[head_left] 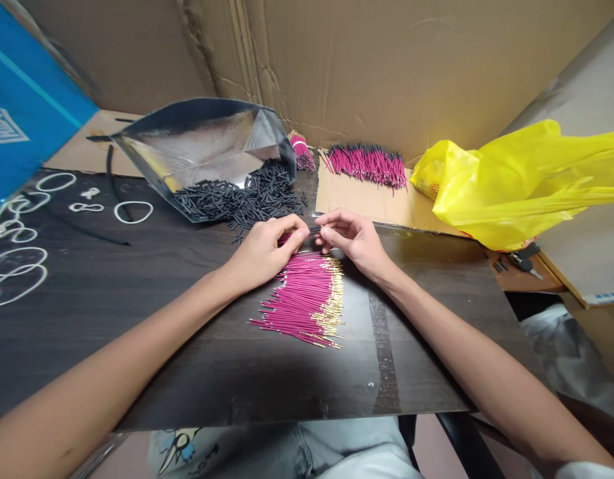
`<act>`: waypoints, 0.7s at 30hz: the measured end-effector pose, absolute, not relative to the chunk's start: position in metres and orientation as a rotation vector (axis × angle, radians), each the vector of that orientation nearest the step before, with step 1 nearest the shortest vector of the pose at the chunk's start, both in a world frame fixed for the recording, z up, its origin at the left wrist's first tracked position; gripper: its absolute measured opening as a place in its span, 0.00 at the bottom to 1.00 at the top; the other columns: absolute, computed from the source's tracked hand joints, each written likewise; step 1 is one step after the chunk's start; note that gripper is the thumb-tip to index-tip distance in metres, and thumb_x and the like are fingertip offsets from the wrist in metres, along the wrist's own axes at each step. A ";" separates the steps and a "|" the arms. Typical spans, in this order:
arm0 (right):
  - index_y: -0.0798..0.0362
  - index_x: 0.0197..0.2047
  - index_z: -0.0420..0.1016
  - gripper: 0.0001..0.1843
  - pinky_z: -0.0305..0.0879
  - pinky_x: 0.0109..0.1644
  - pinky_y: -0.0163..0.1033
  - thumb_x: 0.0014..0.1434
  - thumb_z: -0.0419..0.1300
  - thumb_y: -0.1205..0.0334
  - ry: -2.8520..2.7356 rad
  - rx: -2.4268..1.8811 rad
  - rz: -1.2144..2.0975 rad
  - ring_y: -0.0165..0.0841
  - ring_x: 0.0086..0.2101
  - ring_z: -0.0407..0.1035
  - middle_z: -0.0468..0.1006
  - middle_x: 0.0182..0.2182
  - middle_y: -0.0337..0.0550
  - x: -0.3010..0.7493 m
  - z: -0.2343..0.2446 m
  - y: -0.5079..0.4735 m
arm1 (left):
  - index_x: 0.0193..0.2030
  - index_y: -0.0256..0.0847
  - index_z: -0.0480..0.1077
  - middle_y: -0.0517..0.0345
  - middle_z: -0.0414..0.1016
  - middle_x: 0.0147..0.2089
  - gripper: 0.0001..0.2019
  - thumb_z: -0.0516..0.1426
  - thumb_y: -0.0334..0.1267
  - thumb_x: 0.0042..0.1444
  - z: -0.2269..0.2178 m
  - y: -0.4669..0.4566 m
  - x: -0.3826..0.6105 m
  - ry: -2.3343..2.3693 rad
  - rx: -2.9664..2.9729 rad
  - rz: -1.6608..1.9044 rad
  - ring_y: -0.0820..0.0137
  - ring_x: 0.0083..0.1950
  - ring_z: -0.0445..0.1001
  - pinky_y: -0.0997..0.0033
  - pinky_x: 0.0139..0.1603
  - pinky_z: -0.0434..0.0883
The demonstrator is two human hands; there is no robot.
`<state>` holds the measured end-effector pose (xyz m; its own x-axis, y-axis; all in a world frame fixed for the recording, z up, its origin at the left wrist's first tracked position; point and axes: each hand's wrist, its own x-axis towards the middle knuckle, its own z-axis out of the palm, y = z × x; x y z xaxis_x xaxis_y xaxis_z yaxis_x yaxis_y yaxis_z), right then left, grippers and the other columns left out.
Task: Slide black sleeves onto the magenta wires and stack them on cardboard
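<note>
the dark wood-grain desk (177, 359) carries a row of magenta rods (301, 286) near its centre, white bands (90, 193) at left, black tubes (261, 199) at an open pouch (201, 133), and a cardboard sheet (344, 199) at rear right.

Left hand (271, 245) partly hides the pink rods (304, 286); right edge crops yellow bag (506, 189)

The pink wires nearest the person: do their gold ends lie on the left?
No, the gold ends of those pink wires lie along the right side of the spread.
</note>
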<state>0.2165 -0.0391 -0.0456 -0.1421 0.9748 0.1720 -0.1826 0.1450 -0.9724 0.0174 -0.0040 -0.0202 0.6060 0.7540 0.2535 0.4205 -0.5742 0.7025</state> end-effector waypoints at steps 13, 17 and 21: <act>0.52 0.40 0.79 0.16 0.71 0.34 0.36 0.60 0.69 0.48 -1.331 -0.871 1.307 0.30 0.32 0.73 0.79 0.31 0.40 0.221 -0.043 -0.038 | 0.35 0.40 0.69 0.59 0.76 0.37 0.13 0.50 0.39 0.71 -0.018 -0.002 0.016 0.834 2.476 0.718 0.67 0.39 0.69 0.65 0.51 0.62; 0.53 0.41 0.79 0.15 0.70 0.33 0.34 0.61 0.68 0.49 -1.336 -0.862 1.286 0.30 0.32 0.73 0.78 0.30 0.39 0.219 -0.046 -0.038 | 0.35 0.40 0.69 0.59 0.76 0.37 0.13 0.50 0.39 0.71 -0.017 -0.003 0.016 0.833 2.458 0.723 0.67 0.39 0.68 0.65 0.51 0.61; 0.53 0.41 0.79 0.14 0.67 0.30 0.33 0.63 0.66 0.50 -1.358 -0.867 1.258 0.29 0.31 0.72 0.77 0.29 0.38 0.216 -0.047 -0.039 | 0.35 0.40 0.69 0.59 0.75 0.36 0.13 0.49 0.39 0.71 -0.017 -0.004 0.016 0.839 2.445 0.711 0.67 0.38 0.67 0.65 0.50 0.61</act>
